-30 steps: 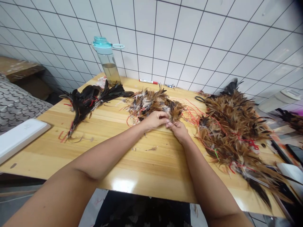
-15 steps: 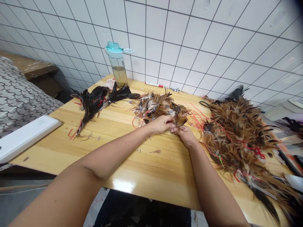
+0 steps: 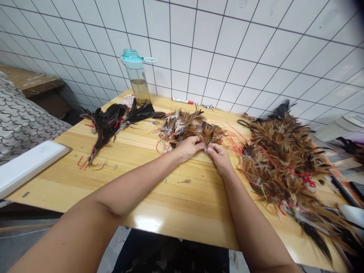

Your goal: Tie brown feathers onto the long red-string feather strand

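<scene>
Both hands meet over the wooden table, at the near edge of a brown and white feather pile (image 3: 182,123). A small bunch of brown feathers (image 3: 209,132) fans upward, away from me, with its base at my fingertips. My left hand (image 3: 190,147) pinches that base from the left, thumb against fingers. From the right, my right hand (image 3: 218,156) pinches at the same spot, its fingers curled in. The quill ends are mostly hidden between the fingers. Red strings (image 3: 234,139) lie tangled just right of the bunch.
A large heap of brown feathers (image 3: 284,151) covers the table's right side. Black feathers (image 3: 109,121) lie at left, near a water bottle (image 3: 138,81). A red and white marker (image 3: 182,101) rests by the tiled wall. At the left edge sits a white, long device (image 3: 34,163).
The feather bunch now stands spread upward between my hands, slightly farther left and up. My right hand has shifted a little left. The whole view has shifted slightly.
</scene>
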The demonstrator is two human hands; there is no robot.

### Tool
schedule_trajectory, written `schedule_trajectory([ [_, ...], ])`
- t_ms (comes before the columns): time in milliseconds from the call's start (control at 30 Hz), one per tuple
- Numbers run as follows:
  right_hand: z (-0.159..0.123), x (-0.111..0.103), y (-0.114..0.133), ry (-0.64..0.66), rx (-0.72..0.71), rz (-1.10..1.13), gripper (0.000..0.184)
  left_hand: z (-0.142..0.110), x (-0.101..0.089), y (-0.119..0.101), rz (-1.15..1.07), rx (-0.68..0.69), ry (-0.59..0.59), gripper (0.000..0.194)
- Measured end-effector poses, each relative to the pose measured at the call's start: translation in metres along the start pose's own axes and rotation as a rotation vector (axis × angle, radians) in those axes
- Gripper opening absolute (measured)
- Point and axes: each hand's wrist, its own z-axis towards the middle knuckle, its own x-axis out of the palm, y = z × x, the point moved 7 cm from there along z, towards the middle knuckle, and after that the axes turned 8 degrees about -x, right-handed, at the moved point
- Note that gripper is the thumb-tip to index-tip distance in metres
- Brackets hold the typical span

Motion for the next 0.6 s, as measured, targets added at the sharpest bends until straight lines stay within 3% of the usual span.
schedule_trajectory([
  [333, 0.000, 0.000, -0.005, 0.043, -0.071, -0.245, 0.029, -0.005, 0.000, -0.011, 0.331, 0.152, -0.118, 0.005],
  [600, 0.003, 0.000, 0.001, 0.029, -0.185, -0.299, 0.025, -0.005, 0.007, -0.003, 0.184, 0.072, -0.040, 0.009],
])
